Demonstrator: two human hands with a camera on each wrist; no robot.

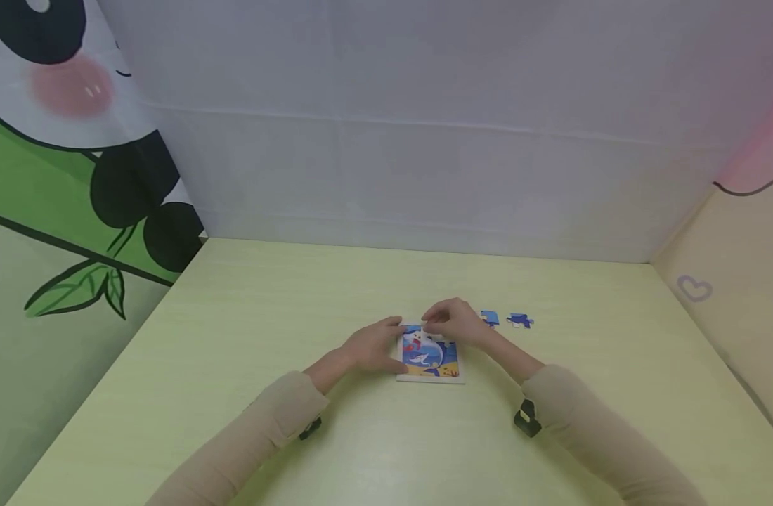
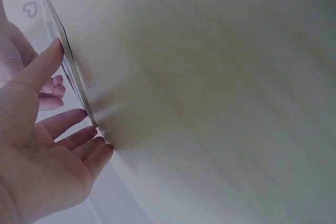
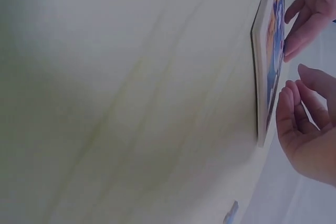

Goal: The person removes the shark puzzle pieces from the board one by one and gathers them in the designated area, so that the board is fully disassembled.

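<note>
A small framed jigsaw puzzle with a blue sea picture lies flat on the table. My left hand grips its left side, with the thumb on the near part and the fingers at the far part. My right hand is over the puzzle's upper right part, thumb and fingers bent towards each other. In the right wrist view its fingertips are close to the picture. I cannot tell whether a piece is between them. Pale patches show in the picture's upper part, partly covered by the right hand.
Two loose blue puzzle pieces lie right of the puzzle: one close behind the right hand, another farther right. The pale table ends at a white cloth wall. Printed panels stand at both sides.
</note>
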